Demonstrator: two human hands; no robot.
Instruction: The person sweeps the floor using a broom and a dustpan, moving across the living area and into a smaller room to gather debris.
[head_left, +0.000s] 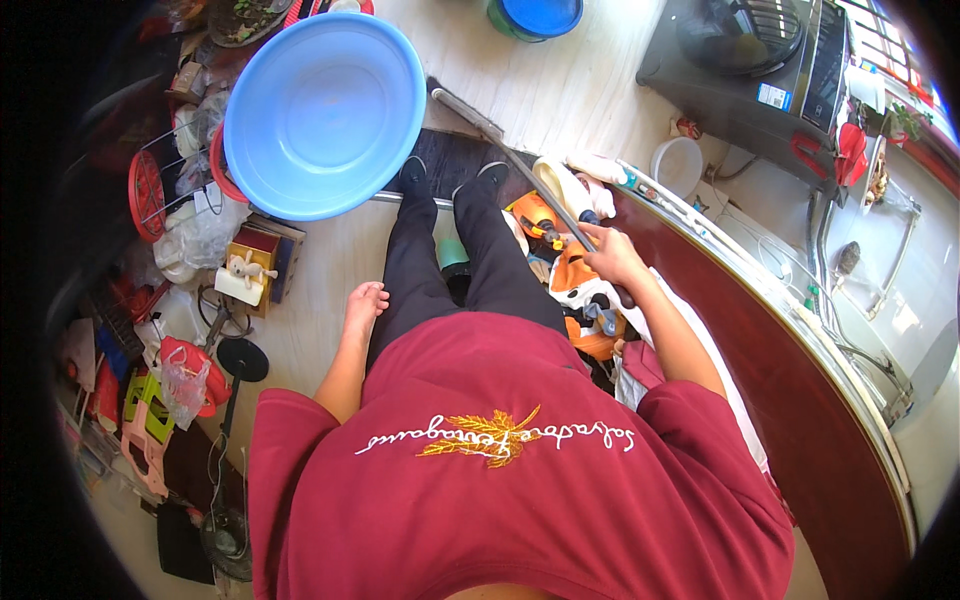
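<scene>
My right hand [612,254] is closed around a long grey pole [535,182]. The pole slants up and left, and its far end, a thicker pale bar, rests near the floor by a dark mat [450,160]. Its near end passes under my hand beside my right thigh. My left hand [366,303] hangs by my left leg with its fingers curled in and nothing visible in it. Ahead and to the left is a large light blue basin [325,115]. Under my right hand lies a heap of orange, white and black cloth items [578,275].
A dark red panel [800,400] with a pale top edge runs along my right. Beyond it are a white bucket [677,166] and a black appliance [745,60]. A blue-lidded tub [540,15] stands far ahead. Bags, boxes and stools [147,445] crowd the left, beside a small fan [225,540].
</scene>
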